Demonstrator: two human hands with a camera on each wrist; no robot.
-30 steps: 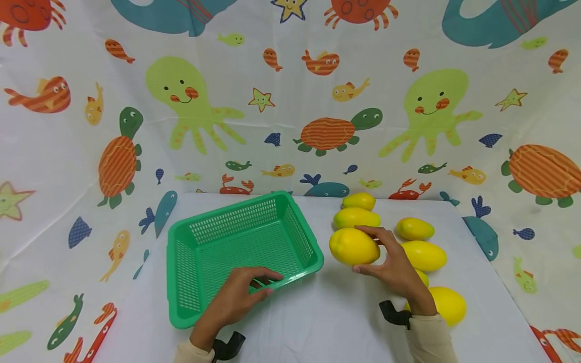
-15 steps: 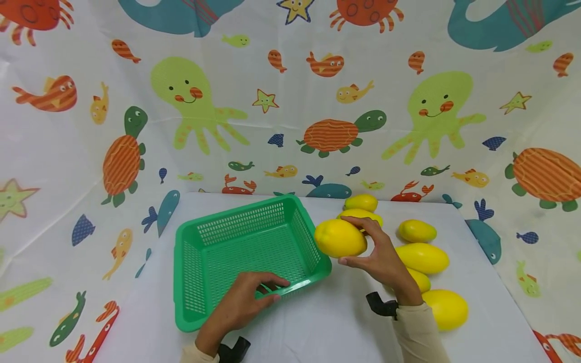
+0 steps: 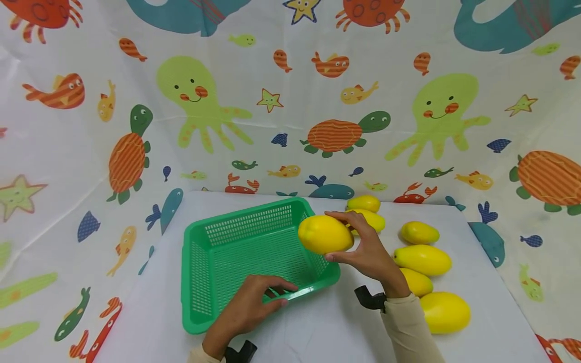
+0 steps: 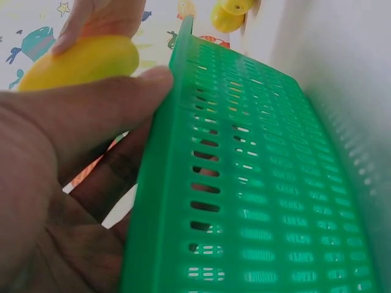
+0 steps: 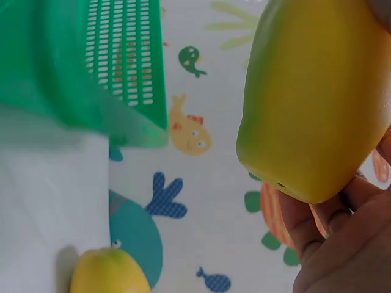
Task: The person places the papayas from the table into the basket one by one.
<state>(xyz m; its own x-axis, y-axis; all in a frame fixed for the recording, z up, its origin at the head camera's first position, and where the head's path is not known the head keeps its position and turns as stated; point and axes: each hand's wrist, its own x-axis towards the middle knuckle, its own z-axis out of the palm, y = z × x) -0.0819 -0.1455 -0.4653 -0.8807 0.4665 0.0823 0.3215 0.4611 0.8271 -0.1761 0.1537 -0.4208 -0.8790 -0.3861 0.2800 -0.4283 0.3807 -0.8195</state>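
My right hand (image 3: 372, 254) pinches a plump yellow papaya (image 3: 324, 234) between thumb and fingers. It is held up over the right end of a green plastic basket (image 3: 186, 275). A green tinge runs along the papaya (image 5: 311, 104) in the right wrist view. My left hand (image 3: 247, 307) grips the basket's near rim, fingers over the inside and thumb on the outside. In the left wrist view the thumb lies at the rim (image 4: 156, 183), and the other fingers show partly through the slots. The basket floor that shows in the head view holds nothing.
Two yellow papayas (image 3: 364, 203) sit at the back, behind my right hand. Several more, among them a large papaya (image 3: 445, 312), form a column at the right of the white table (image 3: 317, 333). A cloth (image 3: 290, 126) printed with sea animals hangs behind.
My right hand has carried the papaya leftward, from beside the basket to over its right end. My left hand keeps its grip on the rim. The whole head view has shifted slightly.
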